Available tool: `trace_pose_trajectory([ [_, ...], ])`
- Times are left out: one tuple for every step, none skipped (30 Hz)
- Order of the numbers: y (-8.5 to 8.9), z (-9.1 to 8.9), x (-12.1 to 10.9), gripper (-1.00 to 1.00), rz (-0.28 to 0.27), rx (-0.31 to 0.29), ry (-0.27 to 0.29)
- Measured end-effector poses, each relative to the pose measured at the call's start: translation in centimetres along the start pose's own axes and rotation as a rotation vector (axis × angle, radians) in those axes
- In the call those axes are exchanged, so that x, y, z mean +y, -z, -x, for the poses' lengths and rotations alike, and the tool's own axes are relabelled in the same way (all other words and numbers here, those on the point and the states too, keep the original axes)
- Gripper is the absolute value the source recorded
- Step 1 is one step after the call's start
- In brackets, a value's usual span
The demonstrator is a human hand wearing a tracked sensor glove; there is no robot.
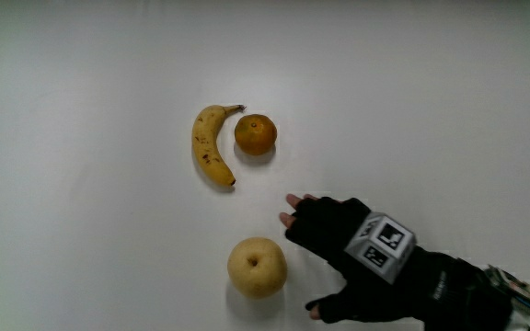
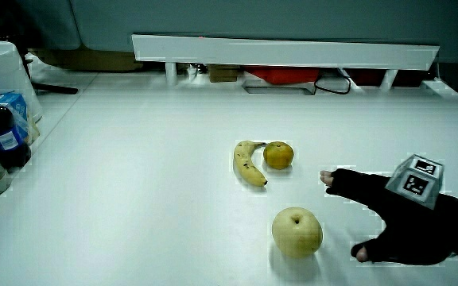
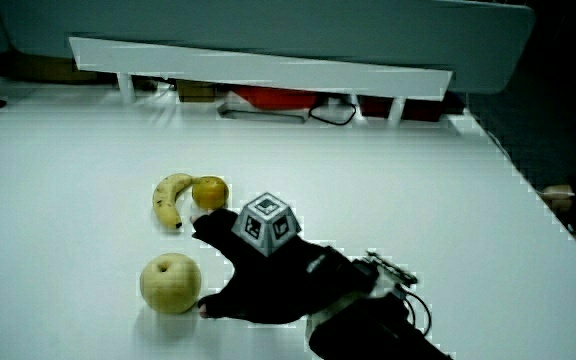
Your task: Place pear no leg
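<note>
Three fruits sit on the table (image 1: 81, 230), and I judge my hand (image 1: 357, 262), fingers spread and empty just beside the pear (image 1: 257, 267), marks it placed, apart from banana (image 1: 209, 144) and orange (image 1: 255, 134).

White table (image 1: 81, 83), matte, evenly lit, soft glare on its surface in both side views. Low white partition (image 2: 285, 52) runs along the table's edge farthest from the person; red item (image 2: 281, 77) and a dark cable (image 2: 332, 86) show under it. Bottles (image 2: 2, 135) and a white container (image 2: 2, 67) stand at another edge. Grey-blue wall (image 3: 268, 20) above the partition.
</note>
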Motion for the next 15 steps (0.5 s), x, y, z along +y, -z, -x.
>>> trace_pose_trajectory([
  [-0.3,-0.1,-0.5,-1.0,-0.002,-0.004,0.01],
  [-0.5,-0.2,-1.1,-1.0,-0.003,-0.007,0.019],
  [-0.8,-0.3,-1.6,-1.0,-0.005,-0.011,0.029],
  [-1.0,-0.4,-2.2,-1.0,-0.006,-0.015,0.039],
  [-1.0,-0.5,-2.6,-1.0,-0.022,-0.012,0.052],
  [-1.0,-0.6,-3.0,-1.0,-0.037,-0.008,0.066],
  [-1.1,-0.8,-3.4,-1.0,-0.052,-0.005,0.08],
  [-1.1,-0.9,-3.9,-1.0,-0.067,-0.002,0.093],
  [-1.1,-1.0,-4.3,-1.0,-0.082,0.001,0.107],
  [-0.9,-1.1,-4.6,-1.0,-0.089,-0.006,0.112],
  [-0.8,-1.2,-4.9,-1.0,-0.098,-0.011,0.11],
  [-0.9,-1.2,-5.2,-1.0,-0.097,-0.011,0.124],
  [-1.0,-1.2,-5.4,-1.0,-0.102,0.0,0.13],
  [-1.1,-1.1,-5.6,-1.0,-0.111,-0.002,0.13],
  [-0.9,-1.1,-5.8,-1.0,-0.109,-0.006,0.133],
])
